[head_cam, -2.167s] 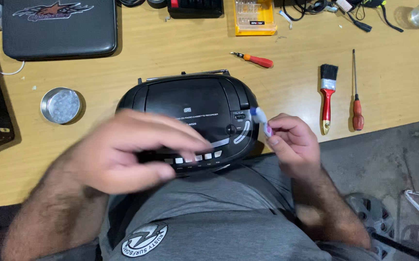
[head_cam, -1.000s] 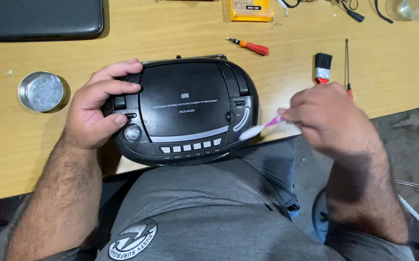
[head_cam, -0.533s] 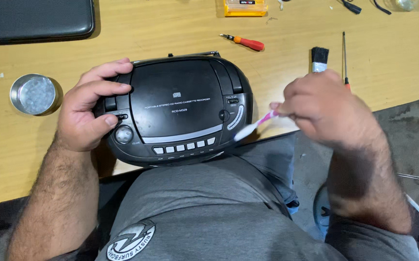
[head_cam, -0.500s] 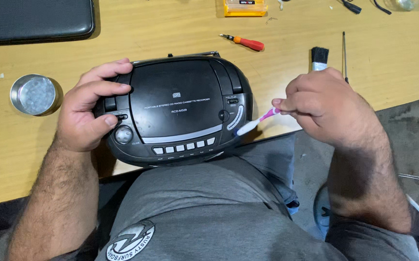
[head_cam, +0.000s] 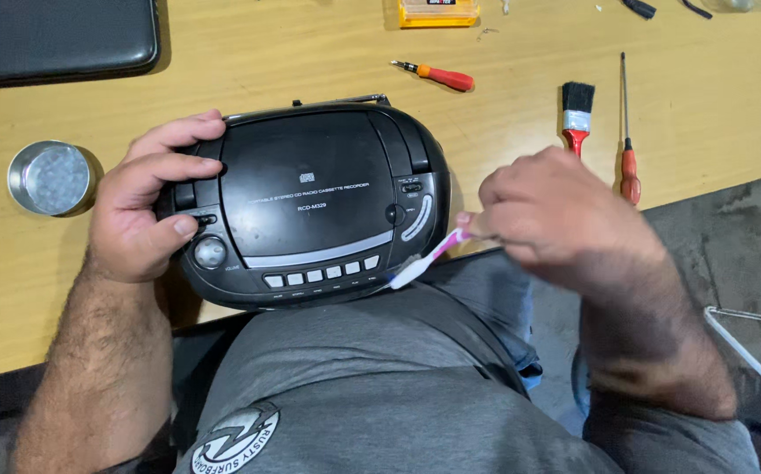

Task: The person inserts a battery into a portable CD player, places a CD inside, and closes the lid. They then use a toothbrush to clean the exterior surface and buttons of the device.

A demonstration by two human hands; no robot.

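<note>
Hands are working on a black radio (head_cam: 310, 197) that is sitting at the near edge of the bench (head_cam: 503, 132), partly overhanging the lap. The left hand (head_cam: 147, 206) is gripping the radio's left end, fingers curled over the top and thumb pressing by the round knob. The right hand (head_cam: 556, 215) is closing around the pink handle of a toothbrush (head_cam: 420, 262), whose white head is touching the radio's front right corner, just beside the row of pale buttons. Judging by where the bristles are sitting, brushing is under way at that corner only; whether the lid, the buttons or the left side are already clean is too fine to tell, so most of the casing seems left to go over. Farther out, a red-handled paintbrush (head_cam: 575, 112) and a long screwdriver (head_cam: 628, 140) are lying to the right, a small orange screwdriver (head_cam: 437, 75) behind the radio, and a round tin (head_cam: 50, 177) to the left.
</note>
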